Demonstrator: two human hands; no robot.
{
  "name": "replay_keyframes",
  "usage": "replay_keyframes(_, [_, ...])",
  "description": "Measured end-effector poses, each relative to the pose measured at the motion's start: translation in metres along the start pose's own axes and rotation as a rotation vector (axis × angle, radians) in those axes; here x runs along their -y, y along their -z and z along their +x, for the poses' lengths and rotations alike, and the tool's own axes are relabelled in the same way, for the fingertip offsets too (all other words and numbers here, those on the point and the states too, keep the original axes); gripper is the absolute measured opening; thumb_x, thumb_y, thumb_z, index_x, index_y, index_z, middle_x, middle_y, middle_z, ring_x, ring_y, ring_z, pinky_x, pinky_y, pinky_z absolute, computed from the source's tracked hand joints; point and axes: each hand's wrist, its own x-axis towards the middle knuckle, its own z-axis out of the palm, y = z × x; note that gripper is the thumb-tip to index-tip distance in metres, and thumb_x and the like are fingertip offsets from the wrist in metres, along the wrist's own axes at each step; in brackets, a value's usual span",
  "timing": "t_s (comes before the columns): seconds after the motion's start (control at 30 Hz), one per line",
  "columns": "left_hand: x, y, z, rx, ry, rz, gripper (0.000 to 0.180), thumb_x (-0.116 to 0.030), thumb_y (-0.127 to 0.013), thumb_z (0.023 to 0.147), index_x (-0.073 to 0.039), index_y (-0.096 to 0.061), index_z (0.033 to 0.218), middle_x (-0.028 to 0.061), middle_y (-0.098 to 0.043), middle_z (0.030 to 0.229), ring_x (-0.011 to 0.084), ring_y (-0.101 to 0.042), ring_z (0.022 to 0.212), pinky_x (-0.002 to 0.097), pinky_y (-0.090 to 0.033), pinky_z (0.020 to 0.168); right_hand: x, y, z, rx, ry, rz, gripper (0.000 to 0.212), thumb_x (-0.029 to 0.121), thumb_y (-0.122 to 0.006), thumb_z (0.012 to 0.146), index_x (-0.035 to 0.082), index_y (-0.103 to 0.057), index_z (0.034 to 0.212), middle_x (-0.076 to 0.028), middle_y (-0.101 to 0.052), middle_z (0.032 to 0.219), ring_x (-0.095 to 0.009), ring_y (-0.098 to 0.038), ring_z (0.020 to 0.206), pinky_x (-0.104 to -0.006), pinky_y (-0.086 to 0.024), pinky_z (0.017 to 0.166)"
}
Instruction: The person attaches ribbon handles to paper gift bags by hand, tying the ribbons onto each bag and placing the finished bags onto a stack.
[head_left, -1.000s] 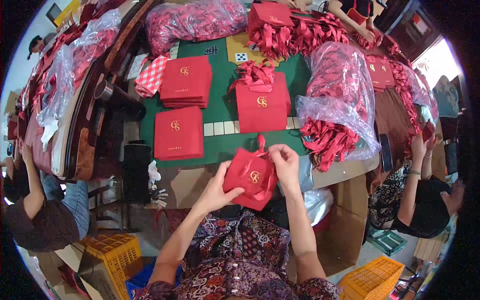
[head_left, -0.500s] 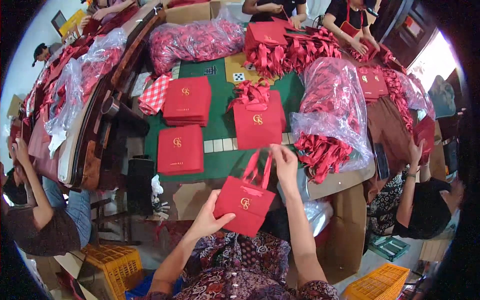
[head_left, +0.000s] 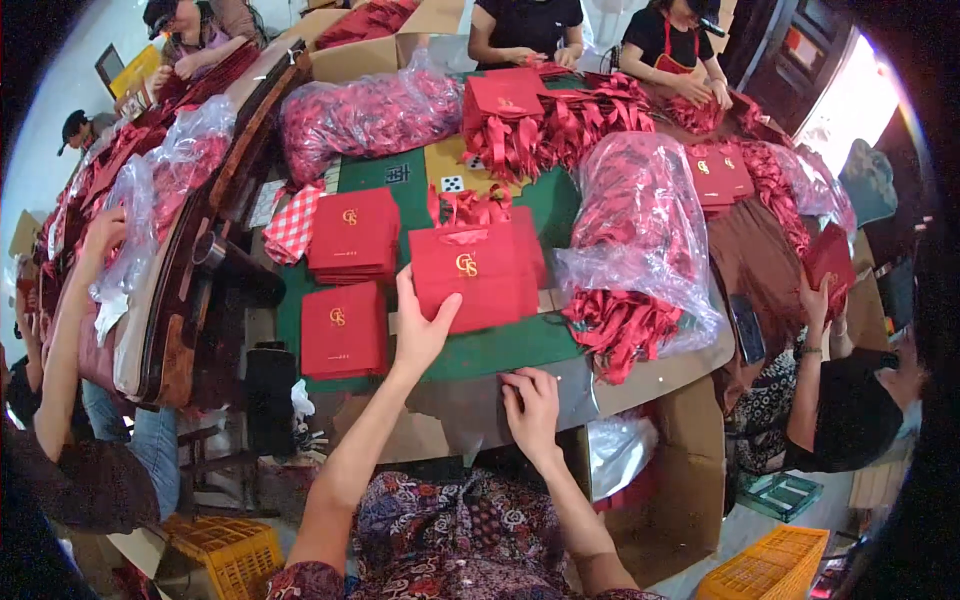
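Note:
My left hand (head_left: 425, 325) grips the lower left edge of a red paper gift bag (head_left: 485, 295) with a gold emblem, thumb across its front. The bag overlaps the middle pile of red bags, where bunched red ribbon handles (head_left: 475, 207) show behind its top edge. My right hand (head_left: 533, 405) is at the near table edge, fingers loosely curled and thumb apart, with nothing visible in it. Left of the held bag lie two stacks of flat red bags, a nearer one (head_left: 343, 335) and a farther one (head_left: 352, 235).
A clear plastic sack (head_left: 640, 210) spills red ribbon-handled bags on the right; another full sack (head_left: 370, 115) lies at the back left. A checked cloth (head_left: 293, 225), a dark cup (head_left: 235, 262) and a phone (head_left: 746, 328) lie around. Co-workers handle red bags at the far and right sides.
My left hand has carried the bag forward from near my body to above the middle pile. My right hand has let go of its ribbon handle and dropped back to the table edge.

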Motion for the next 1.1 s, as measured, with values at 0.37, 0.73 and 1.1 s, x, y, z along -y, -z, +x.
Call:
replay_keyframes(0.37, [0.071,-0.038,-0.017,-0.091,0.006,0.477,0.082,-0.020,-0.080,0.082,0.002,-0.033,0.145,0.0263,-0.042,0.128,0.0433,-0.042,0.122,0.0518,-0.036,0.106,0.001,0.008,0.002,-0.018,0.019,0.052,0.017,0.001,-0.070,0.086,0.006,-0.068,0.102,-0.012,-0.063,0.104,-0.034,-0.058,0.098,-0.0421,-0.050,0.085])
replay_keyframes(0.73, [0.000,0.061,-0.073,0.019,-0.137,0.901,0.070,-0.017,-0.075,0.081,-0.007,-0.046,0.144,0.0224,-0.039,0.143,0.0436,-0.037,0.132,0.0548,-0.033,0.107,-0.052,0.028,0.046,-0.171,-0.030,-0.530,0.038,0.012,-0.064,0.091,0.006,-0.059,0.128,-0.015,-0.060,0.126,-0.035,-0.052,0.120,-0.0492,-0.041,0.099])
replay_keyframes(1.1, [-0.002,0.089,-0.125,0.171,-0.031,1.010,0.067,-0.006,-0.065,0.074,-0.007,-0.053,0.139,0.0168,-0.049,0.140,0.0363,-0.045,0.126,0.0500,-0.035,0.104,-0.014,0.018,0.025,-0.010,0.080,-0.309,0.010,0.011,-0.065,0.091,0.010,-0.066,0.101,-0.008,-0.061,0.097,-0.030,-0.056,0.094,-0.0436,-0.040,0.082])
